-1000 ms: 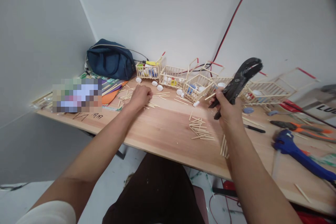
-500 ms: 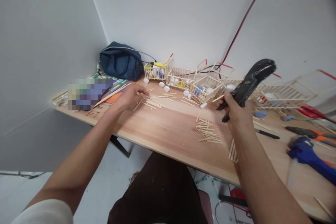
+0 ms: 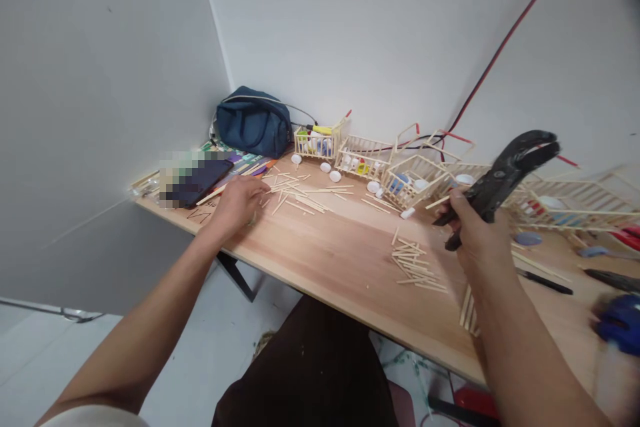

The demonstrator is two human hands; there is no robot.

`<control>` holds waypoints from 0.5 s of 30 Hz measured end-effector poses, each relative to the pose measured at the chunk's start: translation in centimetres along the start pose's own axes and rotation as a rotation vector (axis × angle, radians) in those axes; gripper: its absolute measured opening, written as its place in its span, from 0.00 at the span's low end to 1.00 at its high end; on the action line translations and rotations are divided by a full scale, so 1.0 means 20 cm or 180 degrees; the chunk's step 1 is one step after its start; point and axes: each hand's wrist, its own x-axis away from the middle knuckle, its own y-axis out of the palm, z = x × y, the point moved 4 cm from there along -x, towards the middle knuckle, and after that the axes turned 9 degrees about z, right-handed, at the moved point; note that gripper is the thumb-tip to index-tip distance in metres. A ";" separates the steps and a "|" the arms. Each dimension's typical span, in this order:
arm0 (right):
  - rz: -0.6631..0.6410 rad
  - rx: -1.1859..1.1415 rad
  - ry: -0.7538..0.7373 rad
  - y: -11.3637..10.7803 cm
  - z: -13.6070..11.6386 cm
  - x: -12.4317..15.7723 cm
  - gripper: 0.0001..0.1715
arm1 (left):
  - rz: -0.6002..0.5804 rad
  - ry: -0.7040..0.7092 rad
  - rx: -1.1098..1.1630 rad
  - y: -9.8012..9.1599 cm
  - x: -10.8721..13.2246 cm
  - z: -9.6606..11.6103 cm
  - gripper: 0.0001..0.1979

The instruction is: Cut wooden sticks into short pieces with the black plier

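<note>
My left hand [image 3: 243, 203] rests low over the table with its fingers curled together, at the near left edge of a loose pile of thin wooden sticks [image 3: 305, 197]. What lies between its fingertips is hidden. My right hand [image 3: 477, 233] is raised above the table, wrapped round black pliers [image 3: 500, 177] whose curved end points up and right. A short wooden stick [image 3: 438, 201] juts out to the left by the thumb of that hand. Below and left of the pliers is a heap of short cut sticks [image 3: 417, 263] on the tabletop.
Small stick-built carts [image 3: 363, 157] with bottle-cap wheels line the wall. A blue bag [image 3: 255, 121] and a dark phone-like slab [image 3: 200, 180] lie at the left. A black pen [image 3: 545, 281], dark pliers [image 3: 613, 278] and a blue tool [image 3: 620, 323] are at the right.
My left hand has drawn back towards me from over the stick pile, showing more of the sticks. My right hand still grips the pliers. The view has turned slightly left.
</note>
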 end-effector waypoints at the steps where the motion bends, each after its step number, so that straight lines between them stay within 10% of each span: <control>1: 0.0016 0.0016 -0.0003 0.00 0.00 0.00 0.22 | -0.0137 -0.0035 -0.0021 -0.01 0.00 -0.02 0.12; 15: 0.0017 0.0416 -0.0170 0.00 0.01 0.00 0.18 | -0.0630 -0.0327 -0.0475 0.14 -0.15 -0.14 0.11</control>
